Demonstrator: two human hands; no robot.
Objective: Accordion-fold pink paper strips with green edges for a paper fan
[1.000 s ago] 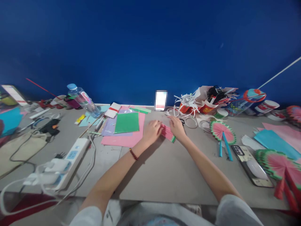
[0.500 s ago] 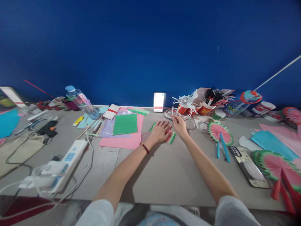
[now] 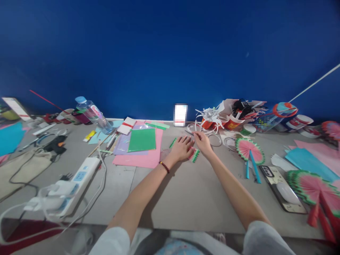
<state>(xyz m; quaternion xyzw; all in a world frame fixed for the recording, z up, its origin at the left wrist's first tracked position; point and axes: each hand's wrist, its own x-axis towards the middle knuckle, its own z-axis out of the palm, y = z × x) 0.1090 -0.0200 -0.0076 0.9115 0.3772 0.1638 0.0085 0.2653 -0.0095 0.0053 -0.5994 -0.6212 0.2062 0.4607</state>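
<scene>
My left hand (image 3: 182,148) lies flat, fingers spread, pressing a pleated pink paper strip with green edges (image 3: 194,155) onto the grey table (image 3: 186,198). The strip's green ends show on both sides of the hand. Just to the right, my right hand (image 3: 203,141) reaches past the strip. Its fingers pinch a thin dark tool (image 3: 189,132), perhaps scissors, lying near white paper rings (image 3: 215,139). I cannot make out the tool clearly.
Pink, green and purple paper sheets (image 3: 140,145) lie left of the hands. A water bottle (image 3: 91,113), glue gun (image 3: 54,145) and power strip (image 3: 77,180) sit further left. Red cups with paper strips (image 3: 217,120), finished paper fans (image 3: 251,150), and a phone (image 3: 281,187) are on the right.
A second ago both hands held the folded strip together. My left hand has since flattened on the spread strip, and my right hand moved back to the dark tool.
</scene>
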